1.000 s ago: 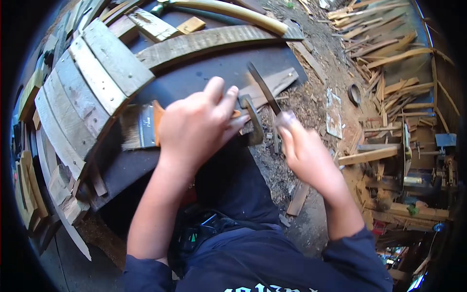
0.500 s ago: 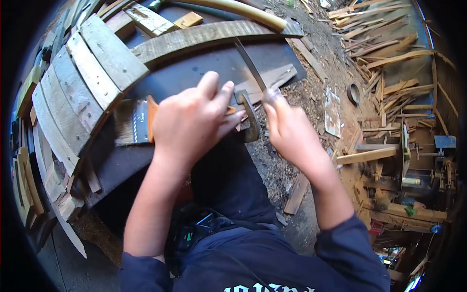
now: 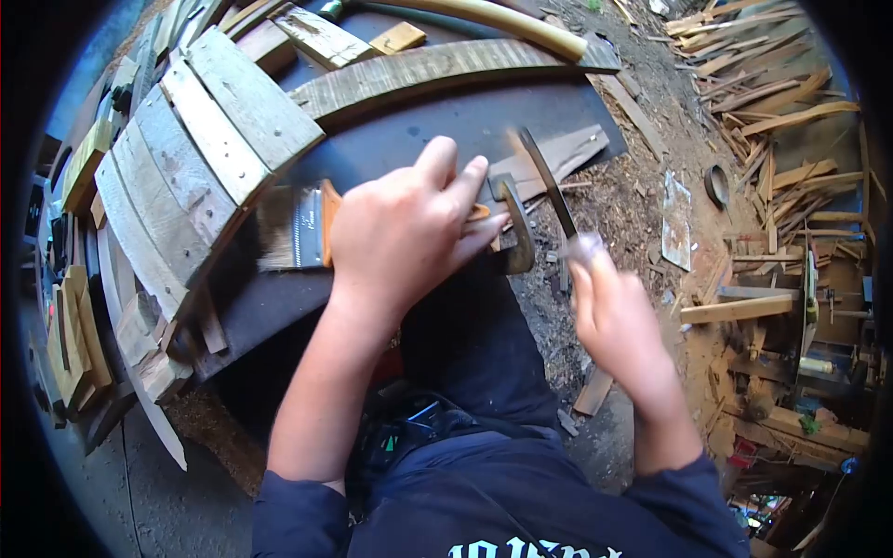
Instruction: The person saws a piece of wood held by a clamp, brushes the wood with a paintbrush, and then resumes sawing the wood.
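Observation:
My left hand (image 3: pixel 400 223) is closed around the orange handle of a wide paintbrush (image 3: pixel 308 228). Its bristles point left over the dark tabletop, and the handle's end shows past my fingers. A long, narrow dark blade (image 3: pixel 549 181), like a knife, sticks up and to the left from my right hand (image 3: pixel 614 312). That hand is closed on its lower end and hides the grip. Between my hands, a curved metal clamp (image 3: pixel 523 232) sits at the table's edge, close to my left fingertips. Behind it lies a flat offcut of wood (image 3: pixel 586 149).
A curved panel of nailed grey slats (image 3: pixel 209 139) stands on the dark table (image 3: pixel 400 116) at the left. A long curved beam (image 3: pixel 446 74) spans the table's back. Wood chips cover the ground at right, with stacked scrap wood (image 3: pixel 772 93) beyond.
My right hand has swung down and away from the left hand, bringing the blade right of the clamp. The left hand keeps its hold on the paintbrush. The whole view has shifted slightly.

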### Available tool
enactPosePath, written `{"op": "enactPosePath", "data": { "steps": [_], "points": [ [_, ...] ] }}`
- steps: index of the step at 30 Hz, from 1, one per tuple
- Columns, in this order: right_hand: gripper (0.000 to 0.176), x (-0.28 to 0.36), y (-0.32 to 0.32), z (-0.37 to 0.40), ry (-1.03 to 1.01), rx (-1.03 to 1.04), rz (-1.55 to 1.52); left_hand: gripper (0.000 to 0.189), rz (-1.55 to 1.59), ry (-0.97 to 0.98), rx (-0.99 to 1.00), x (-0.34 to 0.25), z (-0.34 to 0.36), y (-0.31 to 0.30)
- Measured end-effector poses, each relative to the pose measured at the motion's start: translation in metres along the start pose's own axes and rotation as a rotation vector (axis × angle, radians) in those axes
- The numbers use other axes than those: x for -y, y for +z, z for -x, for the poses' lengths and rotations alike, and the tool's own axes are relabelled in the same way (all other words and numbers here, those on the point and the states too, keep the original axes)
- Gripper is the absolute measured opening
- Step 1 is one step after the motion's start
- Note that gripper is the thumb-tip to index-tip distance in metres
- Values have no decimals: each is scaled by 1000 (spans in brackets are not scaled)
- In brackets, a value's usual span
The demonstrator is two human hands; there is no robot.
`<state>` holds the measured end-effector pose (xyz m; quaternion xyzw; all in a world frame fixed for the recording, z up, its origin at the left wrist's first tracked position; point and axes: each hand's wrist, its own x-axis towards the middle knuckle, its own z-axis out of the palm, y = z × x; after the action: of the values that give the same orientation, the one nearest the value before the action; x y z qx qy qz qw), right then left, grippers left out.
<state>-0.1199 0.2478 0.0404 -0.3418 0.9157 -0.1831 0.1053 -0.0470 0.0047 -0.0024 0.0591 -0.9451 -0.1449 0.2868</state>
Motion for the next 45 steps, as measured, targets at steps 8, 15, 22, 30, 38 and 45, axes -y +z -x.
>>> {"op": "enactPosePath", "data": {
  "steps": [8,15,22,30,38,45],
  "points": [
    [21,1,11,-27,-18,-29,58,47,2,-11,28,-5,4,1],
    [25,5,3,-49,-35,-3,80,47,-42,-16,14,-6,1,1],
    [22,7,-27,-3,1,118,57,46,-6,-9,23,-3,3,0],
    [24,16,-23,-17,34,107,15,46,17,-13,12,-1,3,0],
    [19,6,-1,-37,-12,15,58,46,27,10,-4,-1,4,5],
    [20,5,-3,-24,7,40,-10,45,26,0,-22,0,3,5]
  ]
}}
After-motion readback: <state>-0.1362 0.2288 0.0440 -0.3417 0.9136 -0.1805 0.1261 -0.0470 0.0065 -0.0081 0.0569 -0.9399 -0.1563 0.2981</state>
